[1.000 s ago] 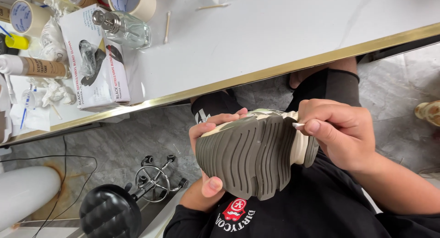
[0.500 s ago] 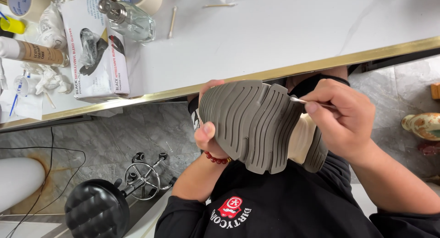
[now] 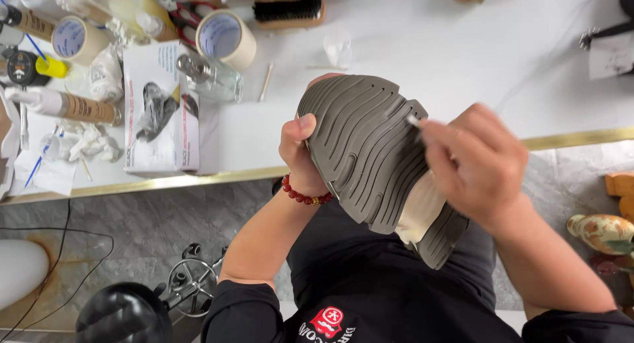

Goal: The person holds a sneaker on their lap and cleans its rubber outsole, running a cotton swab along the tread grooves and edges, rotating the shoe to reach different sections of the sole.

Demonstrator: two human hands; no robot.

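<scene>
White table [image 3: 462, 65] with a gold edge fills the top of the head view; grey stone floor below it. The person wears a black shirt [image 3: 370, 297] at the bottom centre. Shoe [image 3: 370, 158] is held up in front of the chest, over the table edge, sole facing the camera: grey ridged tread, cream patch near the heel end. Left hand [image 3: 300, 151] grips the shoe's left side, thumb on the sole rim, fingers wrapped behind; red bead bracelet [image 3: 302, 195] on that wrist. Right hand [image 3: 472, 161] is closed, pinching a thin pale stick [image 3: 415, 121] whose tip touches the tread near the right edge; hand is blurred, so exact finger grip is hard to read. On the table left: a white box [image 3: 162, 112] with a dark picture on it, lying flat near the edge. Just beside it a clear glass bottle [image 3: 211, 78] on its side. Two tape rolls [image 3: 228, 38] behind the box. Black-bristle brush [image 3: 287, 7] at the top edge. A brown tube [image 3: 72, 106] at far left, crumpled white tissue [image 3: 89, 145] near it.
</scene>
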